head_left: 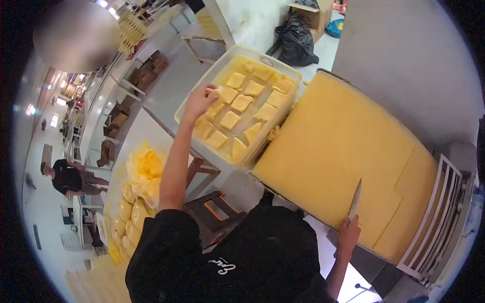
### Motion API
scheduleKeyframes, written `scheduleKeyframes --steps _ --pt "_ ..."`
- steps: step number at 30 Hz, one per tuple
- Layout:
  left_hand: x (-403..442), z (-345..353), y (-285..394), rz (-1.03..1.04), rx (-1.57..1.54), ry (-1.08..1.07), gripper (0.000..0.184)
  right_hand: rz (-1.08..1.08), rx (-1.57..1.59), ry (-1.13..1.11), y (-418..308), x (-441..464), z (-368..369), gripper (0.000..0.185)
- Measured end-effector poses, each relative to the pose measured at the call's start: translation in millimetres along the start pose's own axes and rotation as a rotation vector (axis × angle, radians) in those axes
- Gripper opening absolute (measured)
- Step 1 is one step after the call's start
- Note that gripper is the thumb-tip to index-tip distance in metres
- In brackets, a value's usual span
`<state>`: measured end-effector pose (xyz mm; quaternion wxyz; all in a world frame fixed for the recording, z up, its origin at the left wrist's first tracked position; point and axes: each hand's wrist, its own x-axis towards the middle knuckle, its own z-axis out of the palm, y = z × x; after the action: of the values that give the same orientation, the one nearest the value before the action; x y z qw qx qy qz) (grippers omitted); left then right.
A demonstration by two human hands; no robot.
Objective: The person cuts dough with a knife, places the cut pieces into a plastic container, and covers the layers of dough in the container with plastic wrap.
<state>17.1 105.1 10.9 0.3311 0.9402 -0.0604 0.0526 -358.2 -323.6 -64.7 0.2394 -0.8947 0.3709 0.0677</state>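
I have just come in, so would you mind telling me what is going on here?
The person's right hand holds a knife over a big yellow dough sheet, which shows cut lines near one end. The left hand is at a plastic bin with square dough pieces laid out in it; whether it grips one is hard to tell.

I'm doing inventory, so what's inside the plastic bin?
Inside the bin lie flat, roughly square yellow pieces. The left hand covers part of one side; whatever lies beneath the pieces can't be seen.
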Motion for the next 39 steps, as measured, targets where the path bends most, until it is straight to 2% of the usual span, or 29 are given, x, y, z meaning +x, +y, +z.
scheduleKeyframes --steps 2,5,6,9,10,12,13,15,17,19,20,21,22,23,24,28,32,35,36,39 --pt "1 -5 -23 -0.005 0.066 0.076 0.022 0.013 0.025 -0.032 -2 -5 -9 0.03" --pt "0 8 -24 0.061 0.749 0.058 0.028 0.019 0.026 -0.055 -3 -4 -10 0.031" --pt "-4 13 -21 0.061 0.745 0.058 0.028 0.018 0.021 -0.058 -2 -3 -11 0.032" --pt "-35 26 -6 0.173 0.922 -0.064 0.043 0.025 0.062 -0.039 9 -5 -7 0.033" --pt "-41 27 -7 0.181 0.919 -0.07 0.043 0.021 0.105 -0.019 16 -6 -3 0.034" --pt "-52 24 -13 0.069 0.818 -0.043 0.046 0.029 0.15 0.005 39 -1 14 0.035" --pt "-52 28 -10 0.028 0.767 -0.032 0.047 0.018 0.285 0.085 57 7 33 0.035" --pt "-53 38 30 0.155 0.713 -0.006 0.046 0.012 0.536 0.269 94 8 53 0.037" --pt "-60 47 95 0.356 0.592 0.057 0.043 0.31 1.15 0.275 58 -3 31 0.026" --pt "-95 87 196 0.315 0.227 -0.18 0.036 0.325 1.251 0.308 53 -3 29 0.016" --pt "-108 123 210 0.441 0.054 -0.32 0.034 0.338 1.27 0.288 48 -4 25 0.012" --pt "-133 180 215 0.639 -0.083 -0.338 0.031 0.346 1.294 0.266 41 -5 22 0.012" --pt "-162 220 237 0.683 0.021 -0.574 0.031 0.319 1.279 0.279 37 -7 20 0.013" --pt "-190 233 270 0.836 0.089 -0.719 0.031 0.287 1.264 0.281 38 -7 19 0.015" --pt "-214 253 282 1.024 0.172 -0.763 0.029 0.295 1.256 0.305 41 -7 17 0.015" --pt "-241 294 296 1.0 0.188 -0.684 0.026 0.221 1.327 0.238 45 -8 24 0.015" --pt "-227 301 294 0.85 0.061 -0.808 0.029 0.265 1.178 0.204 44 -9 17 0.015" --pt "-211 294 288 0.44 -0.263 -1.068 0.027 0.153 0.454 0.165 42 -7 1 0.015" --pt "-210 296 284 0.44 -0.266 -1.068 0.027 0.153 0.452 0.166 38 -10 -6 0.015" --pt "-213 305 266 0.52 -0.42 -0.852 0.029 0.108 0.098 0.096 15 -25 -26 0.017"
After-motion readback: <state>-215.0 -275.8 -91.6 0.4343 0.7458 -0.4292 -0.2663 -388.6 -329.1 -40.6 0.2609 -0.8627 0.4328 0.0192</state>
